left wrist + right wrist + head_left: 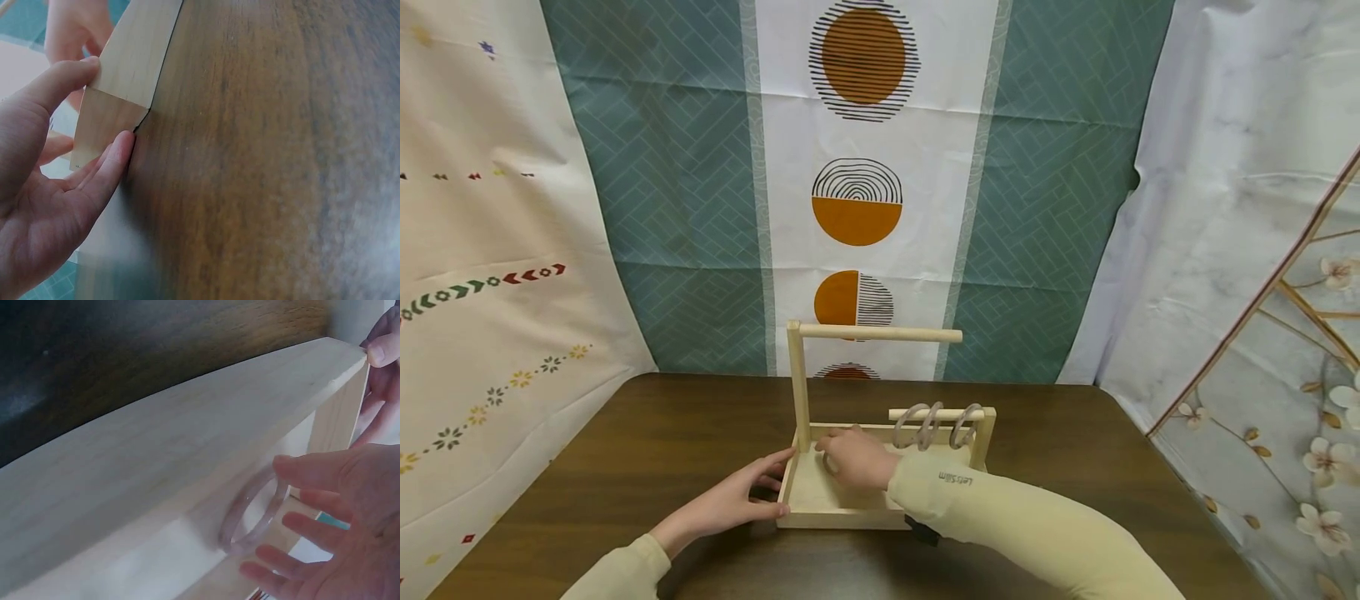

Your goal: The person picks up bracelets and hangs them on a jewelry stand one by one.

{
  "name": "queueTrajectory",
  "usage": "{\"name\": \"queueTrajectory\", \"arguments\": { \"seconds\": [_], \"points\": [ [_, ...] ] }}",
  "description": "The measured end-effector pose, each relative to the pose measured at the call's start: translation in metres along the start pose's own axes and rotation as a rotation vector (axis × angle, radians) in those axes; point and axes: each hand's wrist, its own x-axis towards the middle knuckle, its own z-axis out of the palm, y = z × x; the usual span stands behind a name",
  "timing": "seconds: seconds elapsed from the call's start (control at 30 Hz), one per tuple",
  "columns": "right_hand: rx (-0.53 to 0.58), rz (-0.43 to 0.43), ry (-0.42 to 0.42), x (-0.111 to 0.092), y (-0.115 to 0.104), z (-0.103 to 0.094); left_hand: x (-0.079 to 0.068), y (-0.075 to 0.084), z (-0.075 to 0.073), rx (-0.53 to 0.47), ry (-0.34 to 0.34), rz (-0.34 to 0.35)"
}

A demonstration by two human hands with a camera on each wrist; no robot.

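A pale wooden rack with a shallow tray base (842, 520) stands on the table in the head view. My left hand (730, 498) holds its front left corner. In the left wrist view, the thumb (89, 65) rests on the upper edge and the fingers lie along the side. Inside the tray, near its left end, my right hand (853, 457) reaches down. Its thumb and forefinger pinch one end of a translucent pinkish bangle (236, 517), while the other fingers spread out beside it. Several similar bangles (929, 427) hang on the short rod (897, 413) at the right.
A tall post (800, 392) rises at the tray's left, with a long rod (880, 332) reaching right from its top. A shorter post (983, 437) carries the lower rod. Under the rack is a dark brown table (715, 425). Patterned curtains (1045, 192) hang behind and at both sides.
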Motion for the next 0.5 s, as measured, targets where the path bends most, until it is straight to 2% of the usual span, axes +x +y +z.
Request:
{"name": "queueTrajectory", "arguments": {
  "seconds": [0.13, 0.33, 0.5],
  "points": [
    [-0.014, 0.02, 0.002, -0.0016, 0.0005, 0.0016, -0.0002, -0.0001, 0.0001, 0.008, 0.006, -0.007],
    [0.042, 0.057, -0.043, -0.0015, 0.004, 0.0038, -0.0001, -0.0001, 0.0003, 0.005, 0.008, -0.012],
    [0.038, 0.025, -0.062, 0.0021, 0.0034, 0.0023, -0.0005, -0.0016, 0.0005, -0.002, 0.013, -0.007]
  ]
}}
